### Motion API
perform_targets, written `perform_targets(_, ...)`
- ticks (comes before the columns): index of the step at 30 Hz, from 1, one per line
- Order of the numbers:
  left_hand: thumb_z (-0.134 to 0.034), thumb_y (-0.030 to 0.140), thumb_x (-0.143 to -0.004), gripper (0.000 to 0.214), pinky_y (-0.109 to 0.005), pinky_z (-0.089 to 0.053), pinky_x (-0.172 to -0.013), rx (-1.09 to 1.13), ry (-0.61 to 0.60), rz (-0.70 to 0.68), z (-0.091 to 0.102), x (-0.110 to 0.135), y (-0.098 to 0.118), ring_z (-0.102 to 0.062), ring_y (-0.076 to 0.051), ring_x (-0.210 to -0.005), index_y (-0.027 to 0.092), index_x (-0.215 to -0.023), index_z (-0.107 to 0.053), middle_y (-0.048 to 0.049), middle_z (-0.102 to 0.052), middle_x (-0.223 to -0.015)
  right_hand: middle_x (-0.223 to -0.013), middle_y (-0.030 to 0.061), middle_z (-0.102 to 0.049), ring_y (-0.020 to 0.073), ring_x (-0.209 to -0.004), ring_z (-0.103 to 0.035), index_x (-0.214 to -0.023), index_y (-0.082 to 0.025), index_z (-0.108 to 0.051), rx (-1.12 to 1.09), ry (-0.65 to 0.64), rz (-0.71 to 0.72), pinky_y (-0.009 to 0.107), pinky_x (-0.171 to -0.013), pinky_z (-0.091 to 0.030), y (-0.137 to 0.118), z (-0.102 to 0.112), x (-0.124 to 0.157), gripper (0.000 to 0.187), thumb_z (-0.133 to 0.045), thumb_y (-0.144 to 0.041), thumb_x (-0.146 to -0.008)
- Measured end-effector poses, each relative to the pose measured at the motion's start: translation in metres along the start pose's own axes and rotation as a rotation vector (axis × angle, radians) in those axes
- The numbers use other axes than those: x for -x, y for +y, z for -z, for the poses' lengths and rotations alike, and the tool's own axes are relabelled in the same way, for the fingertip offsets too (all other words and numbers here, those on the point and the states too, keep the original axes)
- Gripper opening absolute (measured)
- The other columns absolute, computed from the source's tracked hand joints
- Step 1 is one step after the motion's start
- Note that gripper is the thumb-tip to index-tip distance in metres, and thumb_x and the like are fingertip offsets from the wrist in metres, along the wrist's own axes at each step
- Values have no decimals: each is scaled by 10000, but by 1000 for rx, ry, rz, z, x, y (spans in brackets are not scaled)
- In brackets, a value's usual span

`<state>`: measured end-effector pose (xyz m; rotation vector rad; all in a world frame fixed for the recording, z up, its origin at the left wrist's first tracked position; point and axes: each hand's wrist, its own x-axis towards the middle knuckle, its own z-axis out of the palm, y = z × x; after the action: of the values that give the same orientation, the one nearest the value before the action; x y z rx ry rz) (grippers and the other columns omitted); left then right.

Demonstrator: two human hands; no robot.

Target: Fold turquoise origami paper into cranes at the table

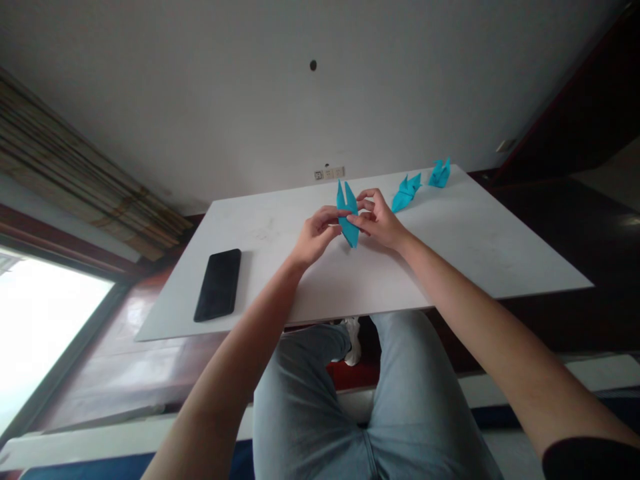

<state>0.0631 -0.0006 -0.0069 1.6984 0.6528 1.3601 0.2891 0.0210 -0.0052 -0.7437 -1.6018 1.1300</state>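
Observation:
Between my hands is a piece of folded blue origami paper [351, 235], a long kite-like shape with two narrow points at its far end and one point towards me. My left hand [320, 230] pinches its left edge, fingers across the middle. From the right, my right hand [379, 219] grips it with the thumb on its front face and the fingers behind. It is held just above the white table [280, 267]. Beyond my right hand sit two finished-looking blue paper cranes, the nearer crane [406, 193] and the farther crane [440, 174].
A black phone [219, 285] lies at the table's left front. Wall sockets [329, 173] are set in the wall behind the table's far edge. Curtains [90, 167] hang at the left beside a bright window [45, 327]. My legs [360, 400] are below the front edge.

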Motion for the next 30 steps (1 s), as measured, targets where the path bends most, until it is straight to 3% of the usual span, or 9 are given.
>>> perform_targets(3,-937,636,-950,452,-321,-669,-866,10,-7,5,-1,1,4,-809,-220,-1042,243,-1172,-908,-107,-840,-1223,-1007,-9,-758,130,-700,-538,-1158,-287,-627,22,-15,-4,284,-636,-427,1,0,-2,704,-986,-776,-800)
perform_targets(7,-984,665,-905,507,-266,-623,-749,48,83,78,-6,1,3,-769,-138,-800,206,-1039,-816,-51,-817,-973,-871,-15,-682,132,-694,-488,-970,-237,-700,100,-64,-7,307,-641,-364,-5,0,-1,637,-970,-792,-812)
perform_targets(9,-1029,672,-842,565,-244,-602,-700,71,164,81,-6,-1,0,-738,-109,-743,218,-1035,-756,-17,-790,-959,-808,-36,-627,125,-668,-456,-947,-233,-703,100,-114,-18,305,-628,-336,-7,0,1,624,-967,-783,-820)
perform_targets(14,-1086,637,-768,652,-240,-604,-708,87,260,47,1,-6,-5,-744,-121,-758,245,-1183,-769,21,-753,-855,-701,-62,-538,125,-635,-422,-917,-227,-704,107,-256,-50,293,-592,-297,-8,-1,5,598,-945,-769,-844)
perform_targets(22,-1118,648,-697,655,-332,-683,-854,125,330,107,4,-8,1,-819,-179,-801,215,-1100,-838,0,-797,-770,-719,-49,-552,138,-645,-441,-927,-239,-693,84,-256,-78,287,-590,-313,-7,1,6,588,-953,-760,-843)
perform_targets(30,-1105,680,-703,651,-295,-627,-791,76,408,111,14,-9,0,-826,-180,-847,230,-1056,-794,-15,-829,-829,-699,-38,-575,145,-619,-430,-897,-251,-722,94,-290,-107,298,-584,-317,-4,2,7,600,-971,-788,-802)
